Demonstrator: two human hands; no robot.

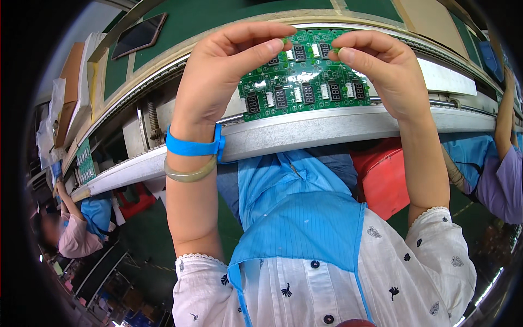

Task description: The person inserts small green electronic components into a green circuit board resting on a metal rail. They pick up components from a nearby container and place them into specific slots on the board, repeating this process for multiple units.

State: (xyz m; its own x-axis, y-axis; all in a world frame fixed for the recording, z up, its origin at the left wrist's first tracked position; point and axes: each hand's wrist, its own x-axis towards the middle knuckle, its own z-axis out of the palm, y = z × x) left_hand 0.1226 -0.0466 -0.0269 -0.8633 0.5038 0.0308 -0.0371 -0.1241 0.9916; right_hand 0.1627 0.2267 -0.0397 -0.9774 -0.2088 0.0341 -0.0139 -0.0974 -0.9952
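In the upper centre of the frame, the left hand (220,68) pinches a green part (284,40) between thumb and forefinger, and the right hand (385,71) pinches a second green part (335,50). Between them lies a board (294,69) with displays and white connectors, above a metal rail (310,126). A phone (140,36) lies upper left; a blue apron (299,229) fills the lower centre. Red stool (384,182), right of centre; people at the left (80,237) and right (504,182) edges.
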